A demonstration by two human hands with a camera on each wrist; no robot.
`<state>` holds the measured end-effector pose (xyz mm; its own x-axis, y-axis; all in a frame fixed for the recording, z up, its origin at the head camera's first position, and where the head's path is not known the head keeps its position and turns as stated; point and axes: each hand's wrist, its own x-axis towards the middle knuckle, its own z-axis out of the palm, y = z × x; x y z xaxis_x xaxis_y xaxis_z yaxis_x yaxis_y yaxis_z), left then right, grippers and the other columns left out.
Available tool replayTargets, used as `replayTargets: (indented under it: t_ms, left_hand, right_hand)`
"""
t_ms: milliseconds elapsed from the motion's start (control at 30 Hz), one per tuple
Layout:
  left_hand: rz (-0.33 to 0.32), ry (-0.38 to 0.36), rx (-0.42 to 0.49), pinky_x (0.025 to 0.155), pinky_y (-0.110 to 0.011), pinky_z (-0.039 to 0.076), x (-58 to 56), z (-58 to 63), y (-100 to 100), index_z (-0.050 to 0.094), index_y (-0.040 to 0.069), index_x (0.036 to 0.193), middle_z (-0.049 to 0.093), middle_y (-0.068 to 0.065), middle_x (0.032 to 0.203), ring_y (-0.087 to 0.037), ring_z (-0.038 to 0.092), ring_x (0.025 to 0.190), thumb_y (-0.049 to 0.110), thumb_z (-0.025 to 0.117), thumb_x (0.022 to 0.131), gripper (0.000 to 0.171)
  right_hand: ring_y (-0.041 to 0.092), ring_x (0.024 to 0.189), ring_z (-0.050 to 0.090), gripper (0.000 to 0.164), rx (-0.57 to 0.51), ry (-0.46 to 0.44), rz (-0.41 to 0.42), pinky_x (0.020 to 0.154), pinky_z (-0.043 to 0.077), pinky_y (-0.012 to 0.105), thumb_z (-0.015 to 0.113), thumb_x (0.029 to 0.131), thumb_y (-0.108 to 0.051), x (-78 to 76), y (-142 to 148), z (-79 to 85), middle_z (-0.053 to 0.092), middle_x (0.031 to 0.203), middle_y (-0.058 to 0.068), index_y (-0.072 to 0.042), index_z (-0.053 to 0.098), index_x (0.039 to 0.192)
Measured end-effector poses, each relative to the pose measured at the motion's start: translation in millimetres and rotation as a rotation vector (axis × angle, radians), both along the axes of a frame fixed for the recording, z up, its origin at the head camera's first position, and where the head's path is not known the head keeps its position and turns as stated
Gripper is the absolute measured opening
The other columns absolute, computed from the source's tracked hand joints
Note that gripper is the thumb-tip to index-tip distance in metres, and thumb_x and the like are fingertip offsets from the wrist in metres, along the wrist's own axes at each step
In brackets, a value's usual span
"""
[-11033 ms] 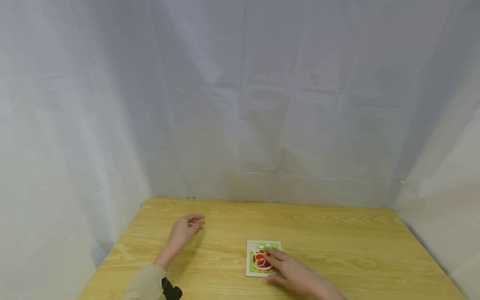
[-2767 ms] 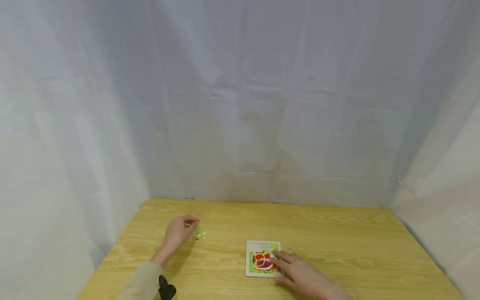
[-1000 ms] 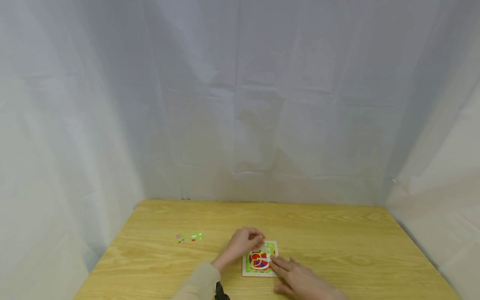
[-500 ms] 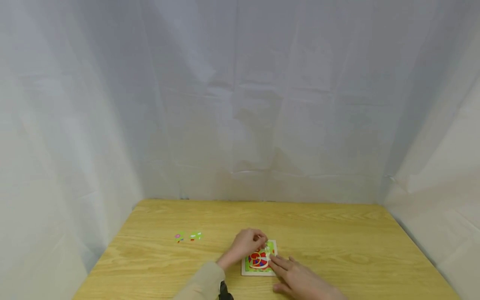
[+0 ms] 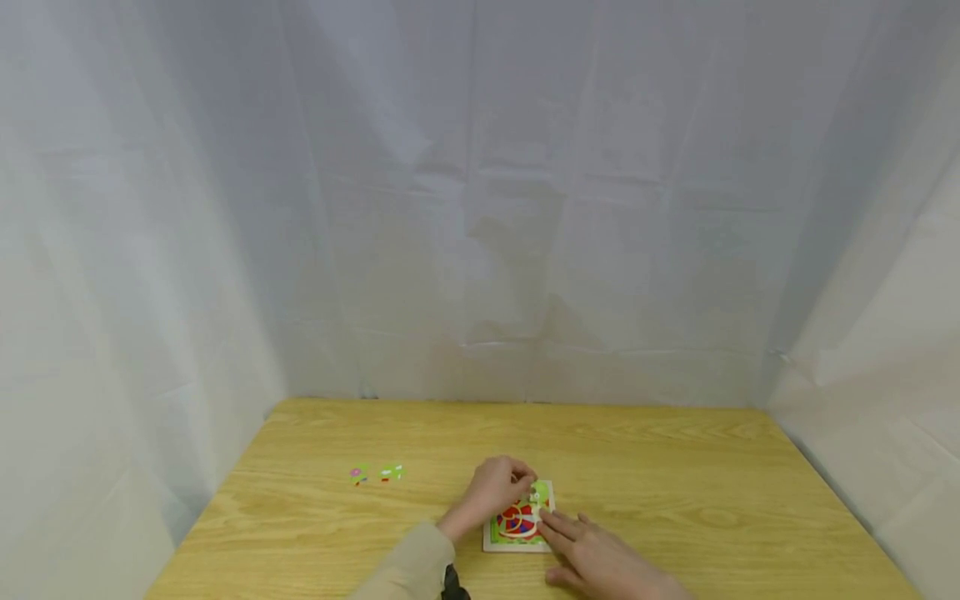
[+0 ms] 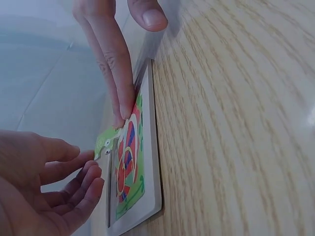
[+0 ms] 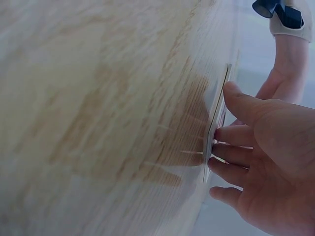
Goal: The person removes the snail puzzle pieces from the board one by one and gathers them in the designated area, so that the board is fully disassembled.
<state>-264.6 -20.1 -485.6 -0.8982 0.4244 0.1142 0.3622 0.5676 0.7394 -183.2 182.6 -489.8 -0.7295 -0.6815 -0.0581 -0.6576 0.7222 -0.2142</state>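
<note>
A square wooden snail puzzle (image 5: 517,546) with a pale frame lies on the table, its picture red, blue and green. My left hand (image 5: 491,490) reaches over its upper left part with bent fingers. In the left wrist view, the fingertips of that left hand (image 6: 29,177) are right at the edge of a green puzzle piece (image 6: 106,138) with two eyes, beside a bare patch of tray; I cannot tell if they pinch it. My right hand (image 5: 596,557) presses its extended fingertips on the puzzle's right side. The right wrist view shows the right palm (image 7: 285,147) beside the thin board (image 7: 216,113).
Two loose puzzle pieces lie to the left on the wooden table (image 5: 675,475): one green with a pink flower (image 5: 357,472), one green and white (image 5: 392,472). White sheets (image 5: 480,208) hang behind the table and at both sides.
Two puzzle pieces have come off the board onto the table at the left. My left hand has moved from there to the board, shifting only slightly in the last second. The right hand stays put.
</note>
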Motion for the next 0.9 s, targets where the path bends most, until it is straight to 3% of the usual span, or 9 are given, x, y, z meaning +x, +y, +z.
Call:
replayTargets:
  t_ms: [200, 467, 900]
  left_hand:
    - [0.007, 0.003, 0.019, 0.066, -0.022, 0.055, -1.3, 0.7, 2, 0.076, 0.008, 0.098, 0.073, -0.002, 0.091, -0.013, 0.066, 0.081, 0.013, 0.071, 0.095, 0.007]
    - [0.002, -0.021, 0.109, 0.068, -0.023, 0.055, 0.0, -1.2, 4, 0.074, 0.006, 0.095, 0.07, -0.001, 0.087, -0.01, 0.064, 0.076, 0.008, 0.074, 0.091, 0.004]
    - [0.025, -0.022, 0.165, 0.062, -0.021, 0.054, -4.3, -10.8, 5, 0.076, 0.008, 0.094, 0.072, 0.0, 0.085, -0.007, 0.063, 0.072, 0.009, 0.075, 0.091, 0.004]
  right_hand:
    - [0.03, 0.141, 0.045, 0.067, -0.008, 0.01, 0.009, 0.109, 0.043, 0.056, 0.049, 0.103, -0.051, 0.5, 2, 0.8, 0.044, 0.156, 0.015, -0.003, 0.047, 0.15]
    - [0.027, 0.144, 0.042, 0.069, -0.003, -0.079, -0.032, 0.112, 0.042, 0.054, 0.049, 0.102, -0.054, 0.5, 1, 3.4, 0.041, 0.159, 0.011, -0.007, 0.045, 0.152]
    - [0.026, 0.144, 0.042, 0.068, 0.002, -0.073, -0.033, 0.112, 0.041, 0.053, 0.049, 0.102, -0.054, -2.3, 1, -1.4, 0.041, 0.159, 0.011, -0.007, 0.045, 0.152]
